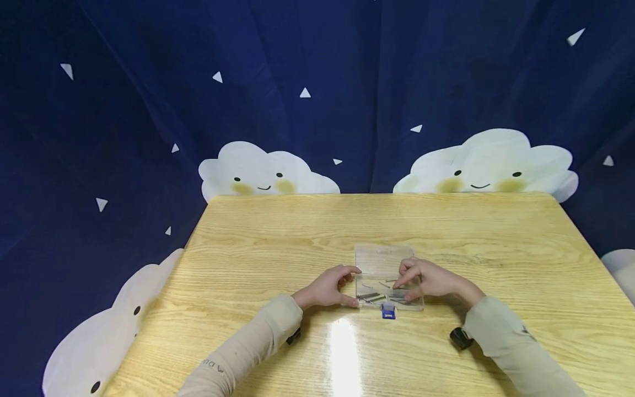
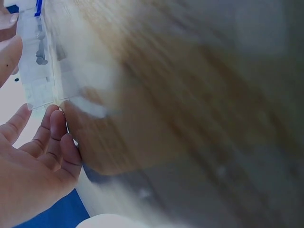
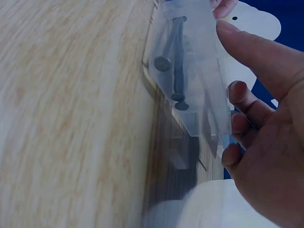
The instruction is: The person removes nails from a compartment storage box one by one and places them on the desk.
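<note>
An open clear plastic box (image 1: 364, 304) lies on the table with its transparent lid (image 1: 377, 259) folded back. Several grey nails (image 1: 368, 298) sit in its left part and more nails (image 1: 397, 296) in the right part; flat heads (image 3: 162, 64) show through the wall. A blue latch (image 1: 388, 313) projects from the front. My left hand (image 1: 327, 285) touches the box's left end with thumb and fingers spread apart. Over the right part is my right hand (image 1: 434, 278), thumb and index reaching inside, apart. No nail is visible between them.
The wooden table (image 1: 278, 237) surrounds the box. A dark blue curtain (image 1: 347, 127) with white clouds hangs behind the table and along the sides. Black wrist devices (image 1: 461, 338) sit beneath both sleeves.
</note>
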The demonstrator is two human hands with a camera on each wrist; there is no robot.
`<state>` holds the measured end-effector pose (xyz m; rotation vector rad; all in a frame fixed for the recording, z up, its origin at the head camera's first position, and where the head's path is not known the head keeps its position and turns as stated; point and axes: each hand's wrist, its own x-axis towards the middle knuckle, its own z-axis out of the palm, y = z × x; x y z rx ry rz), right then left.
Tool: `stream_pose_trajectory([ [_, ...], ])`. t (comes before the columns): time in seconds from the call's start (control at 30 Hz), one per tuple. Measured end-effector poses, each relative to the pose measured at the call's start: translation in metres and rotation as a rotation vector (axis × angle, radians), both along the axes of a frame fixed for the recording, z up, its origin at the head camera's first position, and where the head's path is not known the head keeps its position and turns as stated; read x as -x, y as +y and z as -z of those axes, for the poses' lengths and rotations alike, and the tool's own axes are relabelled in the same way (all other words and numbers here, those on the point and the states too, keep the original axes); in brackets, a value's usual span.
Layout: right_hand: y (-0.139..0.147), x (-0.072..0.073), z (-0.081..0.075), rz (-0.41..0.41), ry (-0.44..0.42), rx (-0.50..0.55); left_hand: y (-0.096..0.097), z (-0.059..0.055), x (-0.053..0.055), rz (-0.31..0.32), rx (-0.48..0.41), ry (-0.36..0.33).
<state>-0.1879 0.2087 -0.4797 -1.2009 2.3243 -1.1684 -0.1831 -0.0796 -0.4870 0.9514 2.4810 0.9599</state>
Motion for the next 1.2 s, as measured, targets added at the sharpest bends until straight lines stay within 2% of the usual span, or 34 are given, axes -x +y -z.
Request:
stream_pose_trajectory([
  [0.2, -0.0015, 0.0004, 0.0028, 0.003, -0.019, 0.009, 0.0003, 0.0007, 0.0002, -0.003, -0.011, 0.0],
  [0.57, -0.0051, -0.0037, 0.0078, 0.001, 0.124, -0.058, 0.0008, 0.0009, 0.0, -0.01, -0.029, -0.005],
  [1.03, -0.0075, -0.0062, 0.0057, 0.004, 0.129, -0.107, 0.0, 0.0039, -0.0006, -0.008, -0.048, -0.016],
  [1.2, -0.0077, -0.0039, -0.002, -0.017, 0.07, -0.081, 0.001, 0.0038, -0.0003, -0.008, -0.061, -0.012],
])
